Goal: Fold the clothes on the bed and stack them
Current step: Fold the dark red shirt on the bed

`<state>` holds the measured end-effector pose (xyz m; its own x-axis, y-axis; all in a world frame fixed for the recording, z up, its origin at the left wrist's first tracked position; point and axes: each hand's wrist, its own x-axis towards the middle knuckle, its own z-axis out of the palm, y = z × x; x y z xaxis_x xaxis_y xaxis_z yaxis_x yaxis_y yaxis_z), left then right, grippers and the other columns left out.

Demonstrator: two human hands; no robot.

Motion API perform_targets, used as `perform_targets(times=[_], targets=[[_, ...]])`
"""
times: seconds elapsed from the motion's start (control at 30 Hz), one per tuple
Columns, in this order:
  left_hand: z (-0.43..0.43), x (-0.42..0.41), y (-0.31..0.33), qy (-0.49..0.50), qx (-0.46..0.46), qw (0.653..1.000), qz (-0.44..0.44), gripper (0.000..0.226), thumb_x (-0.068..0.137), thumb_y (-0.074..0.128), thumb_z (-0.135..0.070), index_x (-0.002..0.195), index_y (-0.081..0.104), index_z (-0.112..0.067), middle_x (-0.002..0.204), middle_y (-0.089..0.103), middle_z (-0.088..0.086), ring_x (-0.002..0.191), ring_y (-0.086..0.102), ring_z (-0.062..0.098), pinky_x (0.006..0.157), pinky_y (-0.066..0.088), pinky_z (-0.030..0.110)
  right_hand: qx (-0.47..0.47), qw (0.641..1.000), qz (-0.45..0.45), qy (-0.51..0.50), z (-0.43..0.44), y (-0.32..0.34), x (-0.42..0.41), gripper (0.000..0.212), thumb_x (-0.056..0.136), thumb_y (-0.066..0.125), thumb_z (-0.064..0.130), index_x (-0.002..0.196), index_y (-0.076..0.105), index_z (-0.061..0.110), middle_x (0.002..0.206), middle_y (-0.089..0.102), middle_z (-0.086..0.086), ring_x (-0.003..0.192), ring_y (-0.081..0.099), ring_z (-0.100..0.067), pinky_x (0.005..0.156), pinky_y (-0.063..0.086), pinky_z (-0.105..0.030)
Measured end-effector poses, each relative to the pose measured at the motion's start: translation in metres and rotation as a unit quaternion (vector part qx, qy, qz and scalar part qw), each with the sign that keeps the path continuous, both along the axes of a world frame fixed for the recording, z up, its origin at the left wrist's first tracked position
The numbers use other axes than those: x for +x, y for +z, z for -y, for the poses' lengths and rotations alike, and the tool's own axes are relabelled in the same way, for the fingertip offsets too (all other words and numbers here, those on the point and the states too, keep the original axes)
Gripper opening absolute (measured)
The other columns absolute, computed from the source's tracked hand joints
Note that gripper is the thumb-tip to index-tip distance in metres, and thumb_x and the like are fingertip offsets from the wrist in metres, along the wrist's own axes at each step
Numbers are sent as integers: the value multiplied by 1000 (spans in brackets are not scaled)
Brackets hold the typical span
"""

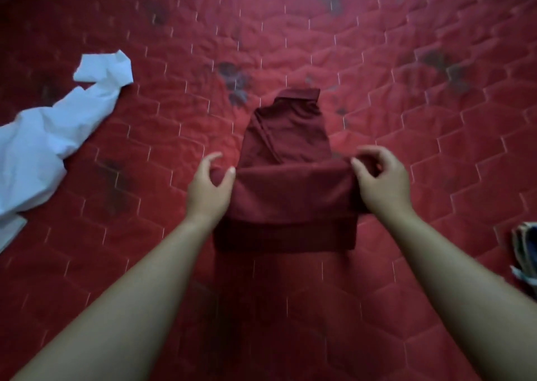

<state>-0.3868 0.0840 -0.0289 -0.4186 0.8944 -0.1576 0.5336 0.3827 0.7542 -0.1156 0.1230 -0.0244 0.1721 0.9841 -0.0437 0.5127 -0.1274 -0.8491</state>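
We record a maroon garment (286, 136) lying flat at the middle of the red quilted bed (406, 46), collar end farthest from the camera. Its near portion is doubled back over the body, forming a raised fold across its width. A white garment (43, 142) lies crumpled and unfolded, well apart to the left. A dark blue piece (527, 250) with layered edges sits at the right border, partly out of view.

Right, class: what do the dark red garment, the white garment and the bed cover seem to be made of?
The dark red garment: soft matte cloth, possibly cotton; it folds over limply. The white garment: thin matte fabric, sharply crumpled. The bed cover: quilted, padded textile with slight sheen; stitched hexagons puff up.
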Motion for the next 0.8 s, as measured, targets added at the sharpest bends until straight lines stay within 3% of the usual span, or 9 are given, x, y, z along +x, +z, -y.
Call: perform_targets(times=[0.07,0.13,0.27,0.33,0.47,0.53,0.63,0.8], targets=[[-37,-13,-5,-3,-28,999,-33,43,90,52,-40,131,46,-30,125,57,5,115,52,22,93,38,28,-36,999,0,-4,-44,-8,-4,40,89,59,29,126,51,15,107,57,6,94,53,-8,82,36,-15],[-53,-22,-19,-39,-68,990,-115,43,90,48,-42,132,44,-30,123,56,8,111,53,25,88,39,32,-65,996,51,16,-62,-26,-4,51,91,55,34,135,40,14,114,54,4,93,51,-12,82,34,-20],[-33,-17,-59,-124,-128,973,-144,36,88,57,-34,121,55,-20,114,59,9,107,55,26,88,42,33,-126,982,112,86,-30,-75,-5,51,88,61,24,134,42,10,124,53,-10,108,53,-24,95,41,-32],[-12,-12,-79,-153,-152,964,-159,39,85,61,-33,121,55,-21,122,53,7,112,52,25,94,43,37,-156,969,152,118,-3,-99,-8,53,86,63,23,134,43,11,130,46,-10,117,48,-25,101,38,-35],[14,-5,-105,-79,-189,962,-178,62,81,63,-41,137,37,-30,143,28,9,127,35,31,100,37,46,-207,954,215,36,24,-126,-13,66,81,67,32,139,39,17,138,33,-13,127,33,-32,104,34,-46],[18,-3,-114,-48,-203,965,-160,70,81,63,-44,141,28,-35,144,25,12,128,33,34,100,36,46,-194,961,199,9,26,-132,-17,67,82,67,31,140,37,19,134,35,-15,124,36,-32,101,34,-41],[17,0,-122,-28,-184,979,-80,71,84,64,-34,143,25,-30,134,41,17,118,46,35,97,38,37,-188,975,115,1,27,-135,-25,66,86,64,24,143,31,18,134,47,-13,121,47,-27,96,35,-28],[33,7,-122,-55,-142,988,-5,66,86,62,-18,142,28,-24,132,54,7,119,53,24,94,35,22,-177,980,89,-2,54,-131,-22,60,87,62,19,140,34,18,131,55,-7,116,53,-24,91,32,-16]])
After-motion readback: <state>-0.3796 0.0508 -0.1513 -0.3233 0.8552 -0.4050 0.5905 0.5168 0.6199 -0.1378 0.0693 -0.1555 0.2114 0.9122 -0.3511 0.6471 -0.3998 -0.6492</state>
